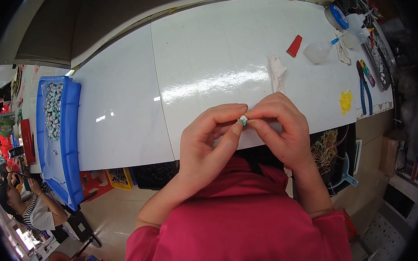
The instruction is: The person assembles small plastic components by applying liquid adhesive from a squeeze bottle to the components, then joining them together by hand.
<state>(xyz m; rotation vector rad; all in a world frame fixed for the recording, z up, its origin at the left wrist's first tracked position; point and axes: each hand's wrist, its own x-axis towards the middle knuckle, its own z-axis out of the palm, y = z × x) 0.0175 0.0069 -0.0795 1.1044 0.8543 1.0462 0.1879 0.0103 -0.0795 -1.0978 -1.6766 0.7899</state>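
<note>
Between my fingertips, just above the front edge of the white table, is a small white and teal-green piece; it is too small to tell its exact kind. My left hand pinches it from the left with thumb and forefinger. From the right, the thumb and forefinger of my right hand close on the same piece, partly covering it. A crumpled white cloth lies on the table just beyond my right hand.
A blue tray of many small white and green pieces stands at the left. Toward the right lie a red wedge-shaped piece, a squeeze bottle, yellow bits and blue-handled pliers. Another person works at the far left.
</note>
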